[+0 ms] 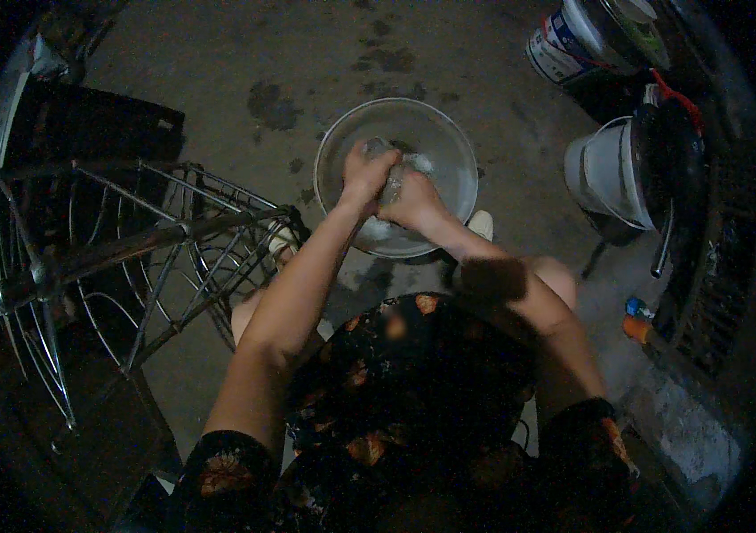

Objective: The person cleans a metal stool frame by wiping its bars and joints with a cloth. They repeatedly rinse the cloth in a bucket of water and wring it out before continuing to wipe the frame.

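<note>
Both my hands are together inside a round metal basin [324,189] on the floor in front of me. My left hand [365,178] is closed around a greyish, translucent thing [393,186] that could be wet. Its kind cannot be made out in the dim light. From the other side my right hand [412,202] is closed against the same thing, its fingers partly hidden. White suds or bits [419,163] show in the basin beside the hands.
A metal wire rack [182,227] stands close on the left, by a dark box [98,133]. To the right are a white bucket [604,173] with a handle, a paint pail [564,44] and a small orange item [636,329]. Dark wet patches [274,105] mark the floor.
</note>
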`<action>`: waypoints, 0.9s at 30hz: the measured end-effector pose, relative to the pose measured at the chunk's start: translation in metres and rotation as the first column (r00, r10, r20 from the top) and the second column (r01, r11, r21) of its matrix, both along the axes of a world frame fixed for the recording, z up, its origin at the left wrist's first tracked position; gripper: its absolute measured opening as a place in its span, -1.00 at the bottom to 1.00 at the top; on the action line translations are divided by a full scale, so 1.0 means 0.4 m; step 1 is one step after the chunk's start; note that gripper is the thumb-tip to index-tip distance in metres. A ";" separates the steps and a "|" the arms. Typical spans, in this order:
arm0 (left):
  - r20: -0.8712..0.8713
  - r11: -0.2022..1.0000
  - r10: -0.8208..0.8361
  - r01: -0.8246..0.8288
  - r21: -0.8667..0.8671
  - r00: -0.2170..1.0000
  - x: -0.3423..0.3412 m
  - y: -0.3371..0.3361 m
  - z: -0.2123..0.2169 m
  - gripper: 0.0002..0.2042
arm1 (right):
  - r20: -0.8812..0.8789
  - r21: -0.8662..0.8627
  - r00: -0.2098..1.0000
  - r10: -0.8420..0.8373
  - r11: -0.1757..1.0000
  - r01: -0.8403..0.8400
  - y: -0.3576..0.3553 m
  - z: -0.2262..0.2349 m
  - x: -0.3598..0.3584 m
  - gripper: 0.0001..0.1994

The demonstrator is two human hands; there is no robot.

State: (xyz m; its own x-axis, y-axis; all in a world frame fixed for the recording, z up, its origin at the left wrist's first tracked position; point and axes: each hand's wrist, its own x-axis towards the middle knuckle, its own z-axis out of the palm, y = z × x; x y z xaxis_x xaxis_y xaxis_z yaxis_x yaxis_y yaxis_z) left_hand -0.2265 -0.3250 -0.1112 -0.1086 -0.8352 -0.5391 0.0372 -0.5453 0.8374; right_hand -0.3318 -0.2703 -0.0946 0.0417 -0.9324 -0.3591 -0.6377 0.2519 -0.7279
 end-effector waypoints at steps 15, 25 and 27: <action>-0.626 0.983 -0.065 0.158 0.093 0.777 0.029 -0.041 0.060 -0.22 | 0.743 0.645 -0.076 -0.665 0.741 -0.185 0.002 0.134 -0.062 -0.68; -0.197 0.917 -0.344 0.284 -0.280 0.918 0.003 -0.055 0.118 -0.85 | 0.688 0.628 0.458 -0.563 0.778 0.013 0.006 0.095 -0.040 -0.71; -0.034 0.887 -0.374 0.347 -0.303 0.927 -0.009 -0.056 0.096 -0.86 | 0.643 0.593 0.555 -0.527 0.802 0.075 0.009 0.049 -0.042 -0.68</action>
State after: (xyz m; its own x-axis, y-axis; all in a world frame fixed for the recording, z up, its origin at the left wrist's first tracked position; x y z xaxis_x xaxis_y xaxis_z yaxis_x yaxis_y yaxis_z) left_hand -0.2299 -0.3476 -0.0729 -0.4683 -0.8456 -0.2562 -0.0342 -0.2724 0.9616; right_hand -0.3484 -0.2665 -0.0749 0.2508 -0.6684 -0.7003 0.2676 0.7431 -0.6134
